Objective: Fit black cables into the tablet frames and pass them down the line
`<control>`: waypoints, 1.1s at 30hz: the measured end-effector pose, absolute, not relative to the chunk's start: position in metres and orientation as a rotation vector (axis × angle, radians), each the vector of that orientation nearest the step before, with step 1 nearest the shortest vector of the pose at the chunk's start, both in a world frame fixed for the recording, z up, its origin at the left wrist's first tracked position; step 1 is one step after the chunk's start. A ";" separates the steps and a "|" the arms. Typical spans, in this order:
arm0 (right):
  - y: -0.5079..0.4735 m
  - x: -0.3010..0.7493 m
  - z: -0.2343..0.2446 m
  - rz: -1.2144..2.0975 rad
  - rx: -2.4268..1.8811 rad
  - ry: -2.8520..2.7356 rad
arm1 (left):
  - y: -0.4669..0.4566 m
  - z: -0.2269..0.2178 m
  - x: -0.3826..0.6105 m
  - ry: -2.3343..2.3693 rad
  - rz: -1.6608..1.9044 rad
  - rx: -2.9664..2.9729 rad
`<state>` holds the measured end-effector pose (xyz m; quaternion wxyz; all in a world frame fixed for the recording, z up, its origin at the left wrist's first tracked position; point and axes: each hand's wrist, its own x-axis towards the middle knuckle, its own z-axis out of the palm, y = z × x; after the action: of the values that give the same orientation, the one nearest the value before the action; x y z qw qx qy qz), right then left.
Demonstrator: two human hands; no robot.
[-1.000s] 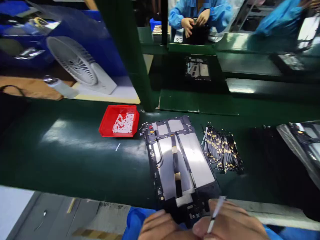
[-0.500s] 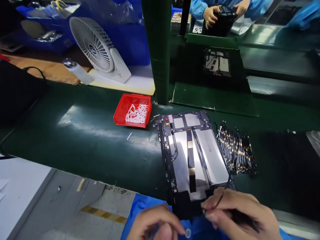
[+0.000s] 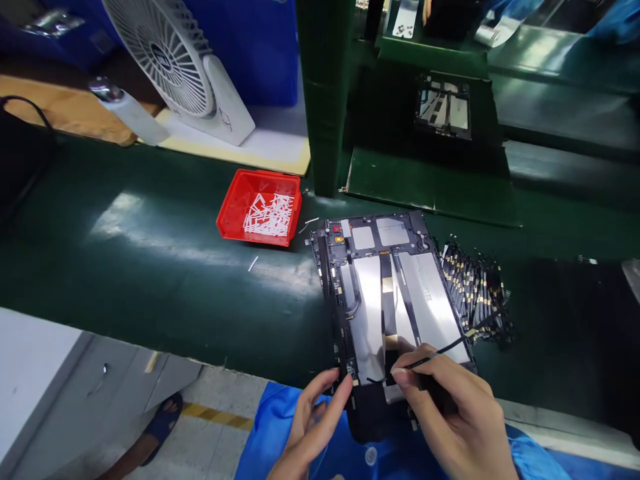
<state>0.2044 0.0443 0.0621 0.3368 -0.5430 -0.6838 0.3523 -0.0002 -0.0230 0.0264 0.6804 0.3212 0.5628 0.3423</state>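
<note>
An opened tablet [image 3: 367, 313] lies on the green bench, its silver battery panels, dark ribbon strip and circuit parts exposed. My right hand [image 3: 450, 400] is closed in a pinch over its lower middle, holding a thin black flex cable [image 3: 443, 348]. The cable's gold-marked end sticks out to the right, past the tablet's edge. At the tablet's lower left edge, my left hand [image 3: 320, 417] rests with fingers stretched and apart, the fingertips at the frame. Right of the tablet sits a pile of similar black-and-gold flex cables [image 3: 473, 287].
A red bin [image 3: 233, 210] of white strips stands behind left, with a loose white strip [image 3: 253, 263] nearby. Further back are a white fan [image 3: 225, 100], a bottle [image 3: 133, 117] and a green post [image 3: 327, 100]. Another opened tablet [image 3: 443, 110] lies beyond. A person's foot [image 3: 163, 423] shows below.
My right hand has moved up over the tablet's lower part, with the cable now stretching to the right. My left hand has come up to the tablet's left edge. The view has shifted.
</note>
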 end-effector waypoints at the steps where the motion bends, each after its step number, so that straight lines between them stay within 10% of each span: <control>1: 0.045 0.204 0.063 0.941 -1.420 -1.792 | -0.023 0.024 -0.004 1.224 0.768 0.717; 33: 0.053 0.183 0.076 0.984 -1.645 -2.173 | 0.028 0.007 0.003 1.347 0.890 1.501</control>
<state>0.1828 0.0531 0.0764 0.1216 -0.5634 -0.7445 0.3370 0.0031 0.0284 0.0067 0.4516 0.6075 0.5452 0.3601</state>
